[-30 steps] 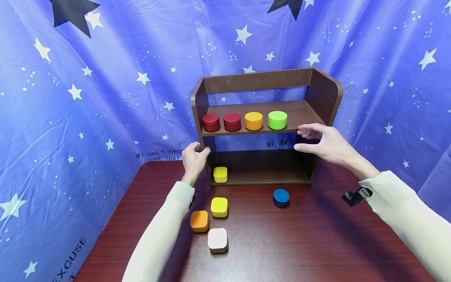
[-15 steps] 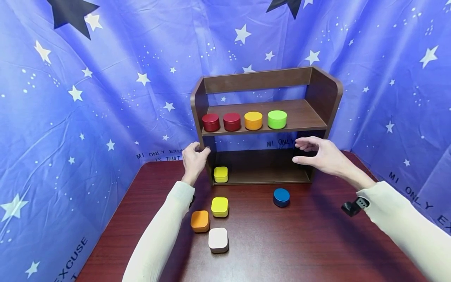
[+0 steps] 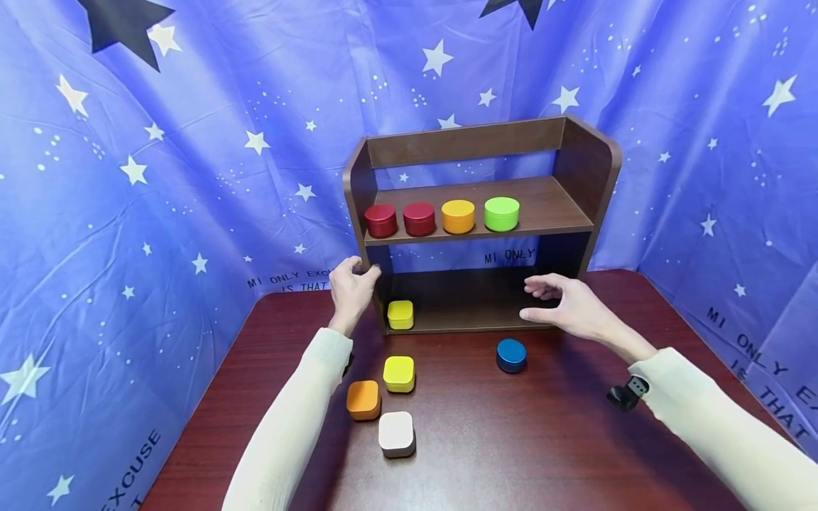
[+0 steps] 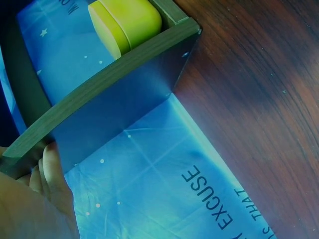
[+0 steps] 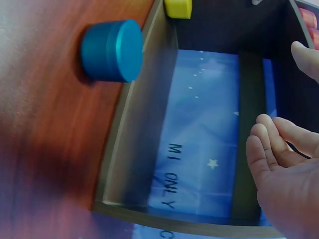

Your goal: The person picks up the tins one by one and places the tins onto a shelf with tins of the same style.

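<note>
My left hand (image 3: 351,287) grips the left side panel of a brown two-tier shelf (image 3: 482,135); in the left wrist view its fingers (image 4: 52,164) lie against the panel's outer face. In front of the lower tier's right end hovers my right hand (image 3: 575,306), thumb and fingers apart, holding nothing. Below it, on the table, lies a blue round tin (image 3: 511,356), also large in the right wrist view. Two red round tins (image 3: 380,221), (image 3: 419,220), an orange-yellow one (image 3: 458,217) and a green one (image 3: 501,215) line the upper tier. A yellow square tin (image 3: 400,315) sits in the lower tier's left corner.
On the dark red table (image 3: 486,454) before the shelf stand a second yellow square tin (image 3: 399,375), an orange square tin (image 3: 363,401) and a white square tin (image 3: 397,434). A blue star-patterned curtain (image 3: 192,177) hangs behind and along the sides.
My right hand has come down from the upper tier's right end, slightly leftward, toward the blue tin's height. The left hand stays on the side panel, and the tins have not moved.
</note>
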Demonstrator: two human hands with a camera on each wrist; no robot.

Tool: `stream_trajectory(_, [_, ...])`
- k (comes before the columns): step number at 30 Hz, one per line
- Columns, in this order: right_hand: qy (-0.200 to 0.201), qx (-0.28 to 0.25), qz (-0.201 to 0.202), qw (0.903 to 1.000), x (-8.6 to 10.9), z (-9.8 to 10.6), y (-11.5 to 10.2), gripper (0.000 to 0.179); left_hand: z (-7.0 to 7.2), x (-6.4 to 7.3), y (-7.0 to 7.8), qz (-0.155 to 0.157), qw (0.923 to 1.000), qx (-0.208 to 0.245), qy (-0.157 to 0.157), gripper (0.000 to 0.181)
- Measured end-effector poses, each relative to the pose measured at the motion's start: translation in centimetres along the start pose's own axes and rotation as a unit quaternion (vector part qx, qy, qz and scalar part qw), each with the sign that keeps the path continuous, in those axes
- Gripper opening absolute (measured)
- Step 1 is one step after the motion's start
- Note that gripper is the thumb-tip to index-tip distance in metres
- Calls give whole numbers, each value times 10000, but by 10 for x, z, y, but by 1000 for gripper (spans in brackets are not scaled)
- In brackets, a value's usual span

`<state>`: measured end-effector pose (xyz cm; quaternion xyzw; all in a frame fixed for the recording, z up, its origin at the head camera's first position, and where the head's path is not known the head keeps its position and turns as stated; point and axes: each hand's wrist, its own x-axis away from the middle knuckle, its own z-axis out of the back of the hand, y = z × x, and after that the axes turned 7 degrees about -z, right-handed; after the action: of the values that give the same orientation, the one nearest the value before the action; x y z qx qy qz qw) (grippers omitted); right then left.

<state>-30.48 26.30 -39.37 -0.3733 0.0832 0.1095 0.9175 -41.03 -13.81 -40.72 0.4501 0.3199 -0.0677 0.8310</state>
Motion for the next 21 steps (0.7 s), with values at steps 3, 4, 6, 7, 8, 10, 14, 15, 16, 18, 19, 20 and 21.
stream_trajectory(3, [-26,-41,6,10000,2,-9,5,57,0,0,0,-7,10000,47,3,20])
stream_trajectory(4, [-30,-39,-1,10000,3,-12,7,57,0,0,0,-17,10000,56,7,20])
stream_trajectory(6, [-55,-42,-22,10000,5,-18,10,57,1,0,0,-30,10000,63,13,19])
stream_trajectory(7, [-70,-31,-28,10000,5,-21,13,57,1,0,0,-27,10000,68,21,19])
stream_trajectory(8, [-80,-23,-35,10000,6,-23,15,58,1,0,0,-23,10000,59,27,19])
stream_trajectory(10, [-101,1,-69,9999,8,-28,19,58,1,0,0,-6,10000,38,29,19])
stream_trajectory(14, [-154,13,-144,9998,12,-36,26,58,1,0,0,31,10000,37,-1,19])
stream_trajectory(15, [-170,1,-165,9997,13,-37,27,58,1,0,-1,26,10000,36,-9,19])
stream_trajectory(16, [-185,-13,-167,9997,14,-38,29,58,1,0,-1,22,10000,34,-10,19])
stream_trajectory(18, [-218,-38,-170,9996,16,-41,32,58,0,0,-1,3,10000,21,7,19])
stream_trajectory(19, [-229,-56,-176,9996,17,-42,33,58,0,0,-1,-9,10000,17,13,19])
stream_trajectory(20, [-241,-59,-186,9995,17,-44,34,58,0,0,-1,-16,10000,20,20,19])
stream_trajectory(21, [-255,-62,-202,9995,18,-45,36,58,0,0,-1,-27,10000,21,23,19])
